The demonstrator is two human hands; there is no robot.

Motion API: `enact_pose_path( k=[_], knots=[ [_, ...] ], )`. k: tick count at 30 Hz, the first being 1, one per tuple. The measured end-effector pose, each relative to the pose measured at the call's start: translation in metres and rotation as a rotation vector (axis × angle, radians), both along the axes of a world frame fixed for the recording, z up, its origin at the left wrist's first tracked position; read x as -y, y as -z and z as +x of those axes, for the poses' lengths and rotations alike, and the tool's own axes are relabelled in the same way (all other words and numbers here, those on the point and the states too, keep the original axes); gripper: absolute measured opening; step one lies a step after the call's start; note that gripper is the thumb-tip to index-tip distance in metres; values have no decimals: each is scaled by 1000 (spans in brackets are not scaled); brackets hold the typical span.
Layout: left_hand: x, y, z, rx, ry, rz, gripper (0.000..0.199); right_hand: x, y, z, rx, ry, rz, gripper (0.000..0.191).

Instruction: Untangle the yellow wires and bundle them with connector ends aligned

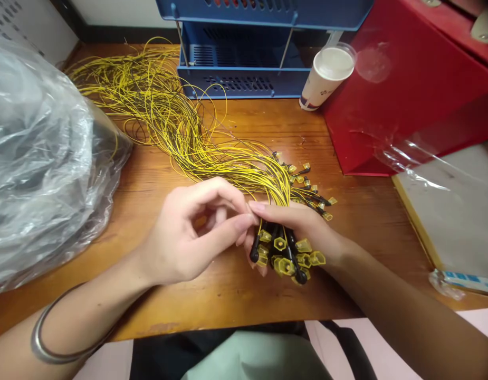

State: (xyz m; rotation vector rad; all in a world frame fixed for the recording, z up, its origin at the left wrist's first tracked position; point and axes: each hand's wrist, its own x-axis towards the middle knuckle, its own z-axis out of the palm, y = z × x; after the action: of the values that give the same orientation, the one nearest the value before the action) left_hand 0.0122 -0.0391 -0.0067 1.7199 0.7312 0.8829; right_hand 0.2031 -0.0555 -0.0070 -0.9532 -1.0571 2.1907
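A bundle of thin yellow and black wires (228, 166) curves across the table. My right hand (313, 224) is closed around its near end, thumb on top. Below that grip hang several black wire ends (299, 274) with clear yellow caps (285, 265). My left hand (184, 232) is beside it, thumb and forefinger pinched together at the tip of the right thumb. Whatever is in this pinch is too small to make out, though a thin wire runs close by. More capped ends (307, 182) lie on the table just beyond my right hand.
A clear plastic bag (49, 158) bulges at the left on the wooden table (236, 301). Blue stacked trays (236, 84) stand at the back, beside a paper cup (326, 74). To the right are a red box (402, 95) and a grey panel (457, 211).
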Motion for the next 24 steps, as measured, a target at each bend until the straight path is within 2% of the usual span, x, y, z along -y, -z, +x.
enact_pose_path(
  k=[5, 7, 11, 18, 24],
  knots=[
    [0, -4, -2, -38, 55, 324, 8, -2, 0, -1, 33, 72, 26, 34],
    [0, -4, -2, -85, 102, 384, 18, -2, -1, -1, 51, 74, 89, 34],
    [1, -2, -3, -150, 131, 404, 27, -2, -3, -2, 60, 42, 188, 39],
    [2, -3, 1, -151, 78, 411, 7, -2, 6, -3, 20, 93, 81, 35],
    [1, -4, -5, -96, 155, 364, 9, -3, 4, -2, 15, 88, 74, 34]
  ],
)
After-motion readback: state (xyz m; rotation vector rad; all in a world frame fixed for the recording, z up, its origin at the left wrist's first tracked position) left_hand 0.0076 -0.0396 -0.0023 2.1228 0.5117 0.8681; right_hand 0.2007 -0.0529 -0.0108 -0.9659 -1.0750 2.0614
